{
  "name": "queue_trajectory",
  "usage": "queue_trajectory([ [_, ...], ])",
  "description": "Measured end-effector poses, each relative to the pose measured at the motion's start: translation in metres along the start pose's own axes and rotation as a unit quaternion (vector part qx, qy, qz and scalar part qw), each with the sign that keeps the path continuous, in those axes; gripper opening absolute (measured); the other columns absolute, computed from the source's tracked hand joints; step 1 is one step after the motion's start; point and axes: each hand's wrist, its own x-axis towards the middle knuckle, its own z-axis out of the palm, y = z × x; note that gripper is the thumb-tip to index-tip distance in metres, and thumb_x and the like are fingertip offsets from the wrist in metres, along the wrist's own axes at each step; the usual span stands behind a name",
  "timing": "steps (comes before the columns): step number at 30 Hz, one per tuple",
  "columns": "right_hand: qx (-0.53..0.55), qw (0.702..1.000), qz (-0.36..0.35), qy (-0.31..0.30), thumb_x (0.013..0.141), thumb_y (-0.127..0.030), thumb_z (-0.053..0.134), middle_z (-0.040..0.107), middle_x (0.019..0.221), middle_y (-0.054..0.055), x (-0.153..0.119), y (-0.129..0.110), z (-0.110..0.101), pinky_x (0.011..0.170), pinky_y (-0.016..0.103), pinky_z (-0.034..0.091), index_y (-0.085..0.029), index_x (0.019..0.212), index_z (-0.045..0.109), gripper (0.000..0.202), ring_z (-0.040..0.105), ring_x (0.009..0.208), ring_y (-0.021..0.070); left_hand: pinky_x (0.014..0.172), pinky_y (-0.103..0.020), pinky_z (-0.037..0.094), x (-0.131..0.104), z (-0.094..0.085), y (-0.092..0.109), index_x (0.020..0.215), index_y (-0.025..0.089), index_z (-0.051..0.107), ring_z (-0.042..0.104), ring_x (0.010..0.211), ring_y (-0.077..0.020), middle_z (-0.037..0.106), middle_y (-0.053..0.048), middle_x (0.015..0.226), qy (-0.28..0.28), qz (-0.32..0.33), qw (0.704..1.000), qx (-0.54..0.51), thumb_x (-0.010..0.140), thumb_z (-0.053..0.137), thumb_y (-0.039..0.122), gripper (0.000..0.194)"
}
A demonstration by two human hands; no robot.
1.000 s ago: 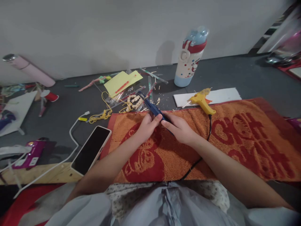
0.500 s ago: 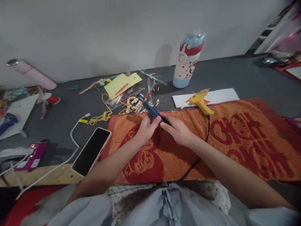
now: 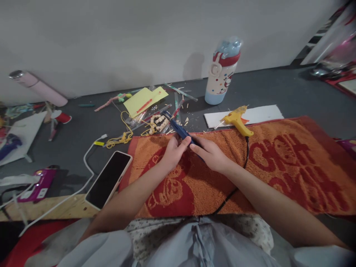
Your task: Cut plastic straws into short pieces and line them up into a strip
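My left hand (image 3: 175,151) and my right hand (image 3: 210,152) are both closed around a long dark blue hand tool (image 3: 179,129). Its narrow, jaw-like tip points away to the upper left; the exact kind I cannot make out. Both thumbs press on top of it, almost meeting, while most fingers are hidden beneath. The tool is above the far edge of an orange and red towel (image 3: 214,185). Just beyond its tip lies a curved row of small pale pieces (image 3: 157,122), near yellow cord (image 3: 119,139).
A yellow glue gun (image 3: 237,118) rests on a white board (image 3: 264,114), its black cable crossing the towel. Behind stands a water bottle (image 3: 221,76). To the left are a phone (image 3: 109,180), a white charging cable (image 3: 90,167), yellow paper (image 3: 141,100) and a pink flask (image 3: 41,88).
Both hands keep the blue tool in nearly the same place and pose. The view has shifted very slightly; nothing else has visibly moved.
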Motion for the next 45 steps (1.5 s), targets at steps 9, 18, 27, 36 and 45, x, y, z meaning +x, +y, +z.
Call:
queue_trajectory([
  [9,0.061,0.997,0.041,0.008,0.089,-0.044,0.04,0.06,0.077,0.005,0.002,-0.003,-0.018,0.068,0.031,0.043,-0.015,0.095,0.056,0.034,0.055,0.071,0.018,0.096,-0.038,0.046,0.021,-0.022,0.016,0.102,0.018,0.057,0.063,0.102,-0.0206,0.065,-0.01,0.112,0.029,0.063,0.997,-0.015,0.063,0.075,0.052,0.055],
  [18,-0.017,0.999,0.018,-0.044,0.091,-0.044,0.041,0.063,0.093,0.008,-0.003,-0.004,-0.023,0.077,0.034,0.043,-0.014,0.113,0.056,0.04,0.057,0.083,0.0216,0.074,-0.032,0.052,0.031,-0.053,0.035,0.087,0.015,0.061,0.066,0.074,-0.0172,0.07,-0.006,0.081,0.042,0.211,0.907,0.363,0.082,0.056,0.039,0.025],
  [27,-0.053,0.996,-0.013,-0.071,0.092,-0.045,0.04,0.066,0.104,0.011,-0.006,0.002,-0.028,0.082,0.037,0.045,-0.014,0.118,0.054,0.043,0.06,0.095,0.026,0.055,-0.024,0.041,0.024,-0.052,0.045,0.06,0.017,0.053,0.054,0.051,-0.0116,0.06,-0.001,0.055,0.018,0.215,0.823,0.525,0.084,0.042,0.021,0.027],
  [36,-0.016,0.997,-0.006,-0.07,0.093,-0.048,0.036,0.062,0.079,0.005,-0.007,0.001,-0.032,0.067,0.029,0.043,-0.017,0.092,0.06,0.039,0.057,0.073,0.0189,0.062,-0.026,0.041,0.022,-0.058,0.048,0.059,0.019,0.055,0.056,0.059,-0.0142,0.061,-0.003,0.06,0.016,0.257,0.796,0.547,0.083,0.042,0.024,0.028],
  [45,0.036,0.997,0.044,-0.055,0.092,-0.046,0.038,0.058,0.081,0.004,-0.005,0.001,-0.03,0.067,0.03,0.04,-0.016,0.111,0.058,0.041,0.051,0.071,0.017,0.06,-0.025,0.041,0.024,-0.054,0.044,0.066,0.019,0.057,0.055,0.054,-0.0123,0.06,0.0,0.059,0.013,0.216,0.841,0.496,0.089,0.041,0.032,0.031],
])
